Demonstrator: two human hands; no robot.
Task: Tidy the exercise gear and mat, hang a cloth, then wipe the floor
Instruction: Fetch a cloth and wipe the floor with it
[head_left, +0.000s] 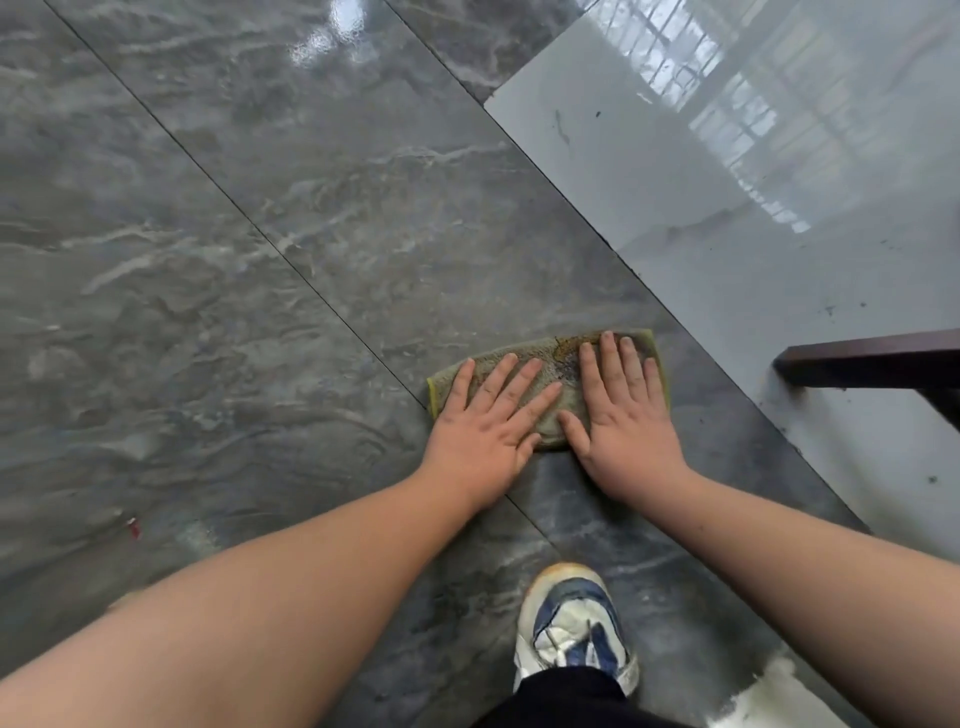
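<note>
A worn olive-yellow cloth (556, 358) lies flat on the dark grey marbled floor tile (249, 270), in the lower middle of the head view. My left hand (488, 421) rests palm down on the cloth's left half, fingers spread. Beside it, my right hand (621, 415) presses flat on the right half. The thumbs nearly touch at the cloth's near edge. Neither hand curls around the cloth. The hands hide most of the cloth's middle.
A glossy light grey tile area (727, 218) with dark specks begins just right of the cloth. A dark wooden furniture edge (872, 358) juts in at the right. My blue-and-white shoe (571, 623) stands behind the hands. A small red scrap (134, 526) lies at the left.
</note>
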